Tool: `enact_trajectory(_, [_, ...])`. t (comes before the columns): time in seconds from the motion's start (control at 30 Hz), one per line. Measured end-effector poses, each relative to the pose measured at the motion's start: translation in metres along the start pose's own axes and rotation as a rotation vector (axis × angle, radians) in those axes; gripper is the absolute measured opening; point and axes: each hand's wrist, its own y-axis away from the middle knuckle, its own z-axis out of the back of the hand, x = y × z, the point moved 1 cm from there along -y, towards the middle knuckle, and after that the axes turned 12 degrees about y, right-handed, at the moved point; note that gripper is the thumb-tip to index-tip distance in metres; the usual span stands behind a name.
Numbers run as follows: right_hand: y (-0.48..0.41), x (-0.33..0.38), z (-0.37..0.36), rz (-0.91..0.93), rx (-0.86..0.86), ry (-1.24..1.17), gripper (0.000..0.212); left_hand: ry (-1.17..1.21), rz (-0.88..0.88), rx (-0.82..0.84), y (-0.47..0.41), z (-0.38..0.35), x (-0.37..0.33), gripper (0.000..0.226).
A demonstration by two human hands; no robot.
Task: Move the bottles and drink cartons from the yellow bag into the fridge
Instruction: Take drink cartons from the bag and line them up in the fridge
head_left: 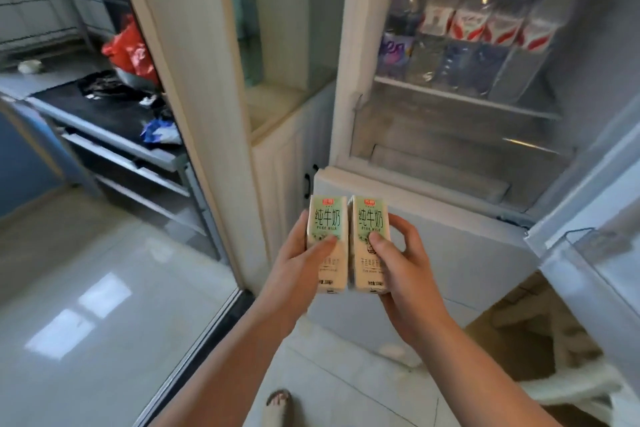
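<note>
My left hand (300, 263) grips a cream and green milk carton (326, 218), thumb across its front. Beside it, touching, a second identical milk carton (370, 218) is held upright by my right hand (403, 263). Both cartons hang in front of the open fridge (349, 55), below its lit compartment. On the fridge's glass shelf (460, 99) stand several clear water bottles (469, 28) with red and white labels and a purple-labelled bottle (398, 35) at the left. The yellow bag is out of view.
The fridge door (595, 218) stands open at the right with a clear door bin. A transparent drawer (450, 149) sits under the shelf. To the left are a cream cabinet (277, 163), a sliding glass door and a kitchen counter with a red bag (130, 50). My foot (278, 407) shows below.
</note>
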Motion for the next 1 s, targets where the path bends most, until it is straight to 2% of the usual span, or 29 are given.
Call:
enact_trajectory(0.33, [-0.096,0.089,-0.007,0.223,-0.326,0.008,0.024,-0.180,-0.115,0.336,-0.150,-0.035,-0.088,0.028])
enact_trajectory(0.47, [-0.131,0.134,0.011,0.330,-0.399,0.152,0.029,-0.244,-0.135,0.421,-0.199,-0.071,-0.124,0.030])
enact_trajectory(0.57, [-0.160,0.164,0.035,0.321,-0.446,0.237,0.026,-0.347,-0.100,0.434,-0.232,-0.101,-0.142,0.031])
enact_trajectory(0.67, [-0.193,0.183,0.060,0.202,-0.424,0.266,0.025,-0.438,-0.046,0.374,-0.269,-0.125,-0.157,0.021])
enact_trajectory(0.8, [-0.235,0.200,0.085,0.012,-0.291,0.233,0.023,-0.499,0.113,0.298,-0.319,-0.147,-0.160,0.020])
enact_trajectory(0.87, [-0.253,0.206,0.097,-0.065,-0.208,0.391,0.017,-0.527,0.179,0.287,-0.339,-0.152,-0.158,0.020])
enact_trajectory(1.0, [-0.287,0.212,0.121,-0.271,0.028,0.608,0.028,-0.666,0.311,0.331,-0.370,-0.158,-0.153,0.028])
